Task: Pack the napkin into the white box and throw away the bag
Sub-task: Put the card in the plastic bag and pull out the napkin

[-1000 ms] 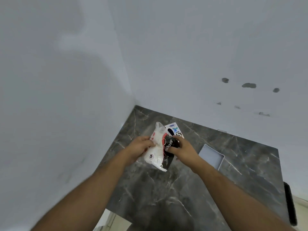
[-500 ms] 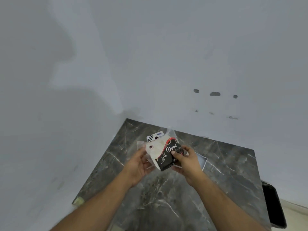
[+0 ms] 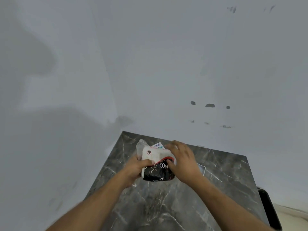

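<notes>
Head view: the left hand (image 3: 138, 167) grips the napkin bag (image 3: 158, 167) from 9 o'clock above the marble surface (image 3: 166, 205); the right hand (image 3: 181, 162), pinching the pack half a second ago, now lies spread over its top, likely working it open; the white box (image 3: 202, 169) peeks out at 3 o'clock.

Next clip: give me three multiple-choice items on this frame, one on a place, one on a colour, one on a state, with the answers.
1. Where is the white box?
A. on the table, behind the right hand
B. on the floor
C. in the left hand

2. What colour is the lower part of the napkin pack?
A. green
B. black
C. yellow

3. How is the pack held?
A. lying alone on the table
B. gripped by the left hand, right hand on top
C. inside the box

Answers: 1 A, its corner shows past the wrist; 2 B, black with white lettering; 3 B, fingers wrap its side.
</notes>
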